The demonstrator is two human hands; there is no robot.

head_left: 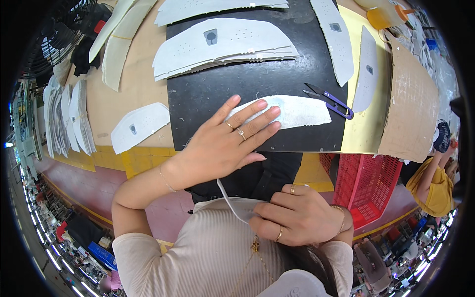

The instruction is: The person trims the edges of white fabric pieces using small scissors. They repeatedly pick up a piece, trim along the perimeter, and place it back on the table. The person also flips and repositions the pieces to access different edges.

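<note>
My left hand [232, 129] lies flat with fingers stretched over a curved white cut panel [304, 113] on the black mat [213, 94], covering its left part. Close to my chest, my right hand [297, 218] is closed, with fingers pinched on a thin white strip [230, 202]. That strip runs up toward the underside of my left wrist, where its far end is hidden. Purple-handled thread snips [332, 101] lie with their blades apart at the right end of the panel.
Stacked white panels with grey patches [232, 39] sit at the mat's far side. One single panel [141, 126] lies left, more bundles [81, 119] beyond it. Cardboard [413, 99] and an orange-capped bottle [388, 17] are at right. A red crate [366, 185] stands below the table edge.
</note>
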